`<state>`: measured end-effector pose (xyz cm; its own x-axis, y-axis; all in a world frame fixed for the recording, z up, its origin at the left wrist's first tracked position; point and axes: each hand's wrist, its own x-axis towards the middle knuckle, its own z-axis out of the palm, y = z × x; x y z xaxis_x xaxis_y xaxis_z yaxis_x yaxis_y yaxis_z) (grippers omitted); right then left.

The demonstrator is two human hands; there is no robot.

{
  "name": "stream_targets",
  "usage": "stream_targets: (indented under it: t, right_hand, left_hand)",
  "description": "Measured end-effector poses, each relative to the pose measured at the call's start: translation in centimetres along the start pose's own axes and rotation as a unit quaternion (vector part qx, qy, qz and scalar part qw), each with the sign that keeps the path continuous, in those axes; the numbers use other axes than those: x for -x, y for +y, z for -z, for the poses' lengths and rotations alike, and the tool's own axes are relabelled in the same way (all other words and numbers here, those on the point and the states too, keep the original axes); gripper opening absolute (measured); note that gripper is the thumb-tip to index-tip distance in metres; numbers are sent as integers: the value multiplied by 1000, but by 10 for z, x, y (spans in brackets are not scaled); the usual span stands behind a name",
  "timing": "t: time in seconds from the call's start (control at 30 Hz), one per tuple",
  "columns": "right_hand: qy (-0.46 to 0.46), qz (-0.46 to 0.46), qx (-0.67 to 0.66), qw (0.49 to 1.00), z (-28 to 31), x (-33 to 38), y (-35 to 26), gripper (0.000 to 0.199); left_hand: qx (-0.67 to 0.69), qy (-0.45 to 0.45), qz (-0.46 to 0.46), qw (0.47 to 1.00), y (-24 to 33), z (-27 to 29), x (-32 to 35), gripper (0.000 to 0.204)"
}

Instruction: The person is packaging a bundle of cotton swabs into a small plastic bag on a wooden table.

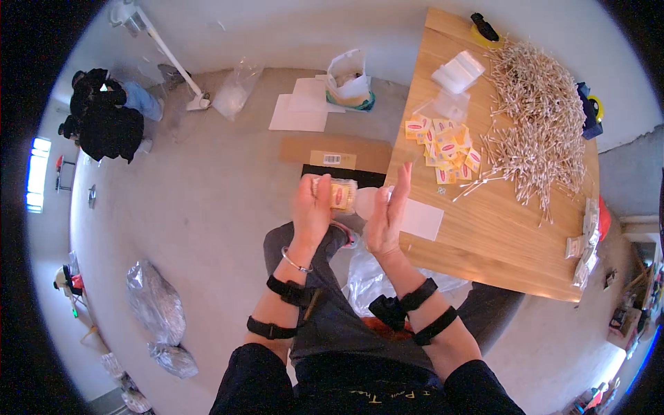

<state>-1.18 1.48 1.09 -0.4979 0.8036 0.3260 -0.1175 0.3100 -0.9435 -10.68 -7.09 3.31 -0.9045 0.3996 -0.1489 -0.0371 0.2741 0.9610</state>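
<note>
Packet [340,194]: small clear bag with a yellow label inside, held up in front of the body, off the near-left edge of the surface [484,242]. Left hand [311,207] is closed round its left end, fingers wrapped over the top. Right hand [389,211] stands flat and wide, palm facing the packet, fingers straight up, touching or just off its right end; a pale bit of film shows between the two, and we cannot tell whether the palm presses it.

Step in hand, as we judge it: one filled packet is being closed or squared up between the palms. The next move would call for a firm hold by the left hand while the right presses or pinches the open end.

Packages and labels, by place:
- Yellow labels [446,146], small squares with a red oval mark, lie scattered mid-surface, overlapping.
- Swabs [536,117], a large loose heap, cover the far right; strays trail toward the labels.
- White card [422,219], plain rectangle, lies at the near-left edge, just beside the right hand.
- Clear bags [456,72], a pale stack, lie at the far end.
- Finished packets [586,245] are stacked along the right edge.
- Cardboard [335,153], flat and brown with a white barcode sticker, lies on the floor beyond the hands.
</note>
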Motion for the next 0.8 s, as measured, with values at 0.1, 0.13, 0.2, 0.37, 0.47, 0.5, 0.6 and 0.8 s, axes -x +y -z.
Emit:
stream_targets:
  t: [0.1,0.13,0.2,0.37,0.47,0.5,0.6,0.8]
  right_hand:
    - [22,-108,-88,990,-2,-9,-11,63]
    - [-2,-162,-147,976,-3,-15,-23,67]
    - [-27,-209,-206,956,-4,-19,-44,77]
    - [-51,-271,-165,947,17,-7,-91,77]
    - [-67,-159,-124,977,38,-2,-100,68]
    - [-76,-101,-101,987,42,-1,-103,62]
    - [-55,39,-37,997,55,-1,-116,51]
    - [-1,75,150,986,89,1,-146,41]
  left_hand:
    - [-31,0,-77,997,26,7,22,27]
    - [-47,-2,-120,992,32,6,31,26]
    - [5,-2,-107,994,33,1,44,25]
    - [49,-15,-104,993,62,-10,75,29]
    - [108,-62,-28,992,84,-15,90,32]
    - [110,-52,-66,990,84,-17,91,32]
    - [122,-30,-131,983,93,-25,105,33]
    - [167,13,-187,968,115,-48,143,30]
